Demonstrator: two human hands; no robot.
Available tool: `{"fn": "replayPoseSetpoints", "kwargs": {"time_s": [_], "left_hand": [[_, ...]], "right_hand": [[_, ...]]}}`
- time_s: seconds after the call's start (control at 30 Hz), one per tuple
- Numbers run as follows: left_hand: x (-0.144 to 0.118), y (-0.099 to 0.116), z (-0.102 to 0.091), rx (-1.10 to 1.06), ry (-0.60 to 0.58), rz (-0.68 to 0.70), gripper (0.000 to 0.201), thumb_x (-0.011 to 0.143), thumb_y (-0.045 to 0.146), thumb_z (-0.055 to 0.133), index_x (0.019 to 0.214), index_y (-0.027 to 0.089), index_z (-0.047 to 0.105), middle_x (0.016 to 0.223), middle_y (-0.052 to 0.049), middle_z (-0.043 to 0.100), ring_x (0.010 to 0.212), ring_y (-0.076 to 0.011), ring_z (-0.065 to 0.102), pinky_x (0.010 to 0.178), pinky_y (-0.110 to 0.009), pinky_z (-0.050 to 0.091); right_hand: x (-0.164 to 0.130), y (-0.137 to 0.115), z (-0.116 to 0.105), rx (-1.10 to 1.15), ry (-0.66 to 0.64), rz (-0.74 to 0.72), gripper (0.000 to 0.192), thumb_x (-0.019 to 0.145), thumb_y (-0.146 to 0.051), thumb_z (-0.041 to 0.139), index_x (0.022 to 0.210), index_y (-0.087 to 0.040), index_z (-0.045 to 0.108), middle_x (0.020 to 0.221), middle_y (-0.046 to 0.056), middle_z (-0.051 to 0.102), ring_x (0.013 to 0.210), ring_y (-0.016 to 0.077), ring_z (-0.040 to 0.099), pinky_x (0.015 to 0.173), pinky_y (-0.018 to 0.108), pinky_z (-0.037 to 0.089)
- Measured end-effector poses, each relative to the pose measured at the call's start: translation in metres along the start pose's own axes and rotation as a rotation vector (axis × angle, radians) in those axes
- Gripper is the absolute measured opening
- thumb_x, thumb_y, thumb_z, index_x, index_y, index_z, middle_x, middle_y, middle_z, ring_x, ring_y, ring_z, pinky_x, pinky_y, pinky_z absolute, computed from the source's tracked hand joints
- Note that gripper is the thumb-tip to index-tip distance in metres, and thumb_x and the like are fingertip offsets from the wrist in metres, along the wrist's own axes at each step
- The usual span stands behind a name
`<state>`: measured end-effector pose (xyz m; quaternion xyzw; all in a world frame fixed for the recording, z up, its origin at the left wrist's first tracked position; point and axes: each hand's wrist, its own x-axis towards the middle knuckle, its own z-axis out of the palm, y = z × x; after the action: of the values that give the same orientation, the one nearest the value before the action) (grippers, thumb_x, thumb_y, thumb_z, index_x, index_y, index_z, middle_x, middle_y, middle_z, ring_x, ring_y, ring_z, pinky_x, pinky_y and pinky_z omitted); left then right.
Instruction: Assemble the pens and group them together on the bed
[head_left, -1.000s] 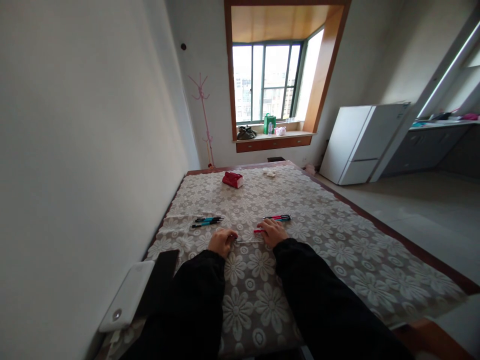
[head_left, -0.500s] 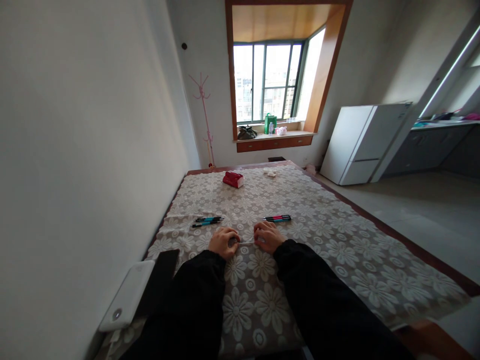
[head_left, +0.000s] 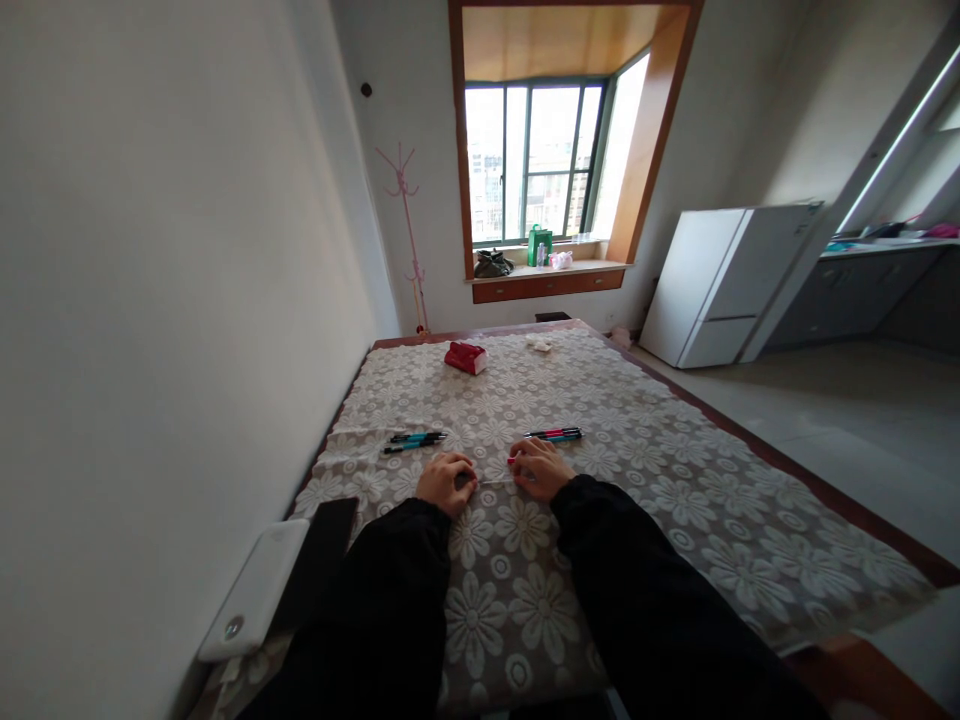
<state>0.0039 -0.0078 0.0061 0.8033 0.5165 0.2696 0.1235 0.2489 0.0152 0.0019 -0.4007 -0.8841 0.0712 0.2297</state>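
My left hand (head_left: pixel 446 484) rests on the flowered tablecloth (head_left: pixel 501 610), its fingers curled towards the thumb. Whatever it may hold is hidden. A short gap away, my right hand (head_left: pixel 539 469) is closed too, with a small red piece (head_left: pixel 512 461) showing at its fingertips, too small to name. A faint pale line crosses the cloth between the hands; whether it is a fold or a thin thing I cannot tell. Just beyond my right hand lie several pens (head_left: pixel 555 434), one of them red. Several blue and black pens (head_left: pixel 414 441) lie beyond my left hand.
Farther off on the table are a red tissue pack (head_left: pixel 466 358) and a crumpled white tissue (head_left: pixel 538 344). A white power bank (head_left: pixel 255 590) and a dark flat object (head_left: pixel 319 560) lie by the left wall. A white fridge (head_left: pixel 720 290) stands beyond the table's right side.
My right hand has shifted slightly right, and the red piece now shows at its fingertips. The pale line between the hands looks fainter. My left hand has hardly moved.
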Motion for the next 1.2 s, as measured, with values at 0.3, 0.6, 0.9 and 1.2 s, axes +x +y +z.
{"fn": "replayPoseSetpoints", "kwargs": {"time_s": [0.3,0.6,0.9,1.2], "left_hand": [[-0.0004,0.0020,-0.0014,-0.008,0.008,-0.008,0.006,0.072,0.025,0.066,0.077,0.024,0.071,0.100,-0.002,0.067,0.100,-0.0215,0.057,0.091,-0.035,0.042],[-0.0008,0.0004,-0.0009,-0.008,0.001,-0.004,0.008,0.073,0.026,0.066,0.078,0.024,0.071,0.101,-0.002,0.067,0.100,-0.0215,0.056,0.092,-0.035,0.042],[-0.0003,0.0001,-0.0005,-0.013,-0.003,-0.012,0.008,0.073,0.027,0.066,0.078,0.025,0.072,0.101,-0.002,0.067,0.101,-0.0215,0.056,0.092,-0.035,0.042],[-0.0004,-0.0026,0.0011,-0.009,-0.006,-0.006,0.009,0.073,0.027,0.066,0.079,0.025,0.072,0.101,-0.002,0.067,0.102,-0.0219,0.055,0.092,-0.036,0.042]], "right_hand": [[-0.0005,0.0021,0.0006,0.013,-0.003,0.014,0.008,0.072,-0.021,0.067,0.079,-0.024,0.065,0.107,0.002,0.059,0.101,0.0206,0.050,0.090,0.037,0.035],[0.0003,0.0036,0.0016,0.038,-0.021,0.021,0.007,0.073,-0.020,0.067,0.079,-0.023,0.065,0.108,0.002,0.060,0.102,0.0215,0.050,0.090,0.039,0.036],[0.0006,0.0022,0.0020,0.035,-0.015,0.000,0.008,0.073,-0.019,0.066,0.080,-0.023,0.065,0.107,0.002,0.060,0.103,0.0209,0.051,0.090,0.037,0.036],[-0.0001,0.0027,0.0034,0.048,-0.023,-0.002,0.008,0.073,-0.019,0.066,0.079,-0.023,0.065,0.107,0.002,0.060,0.103,0.0204,0.050,0.091,0.037,0.036]]}}
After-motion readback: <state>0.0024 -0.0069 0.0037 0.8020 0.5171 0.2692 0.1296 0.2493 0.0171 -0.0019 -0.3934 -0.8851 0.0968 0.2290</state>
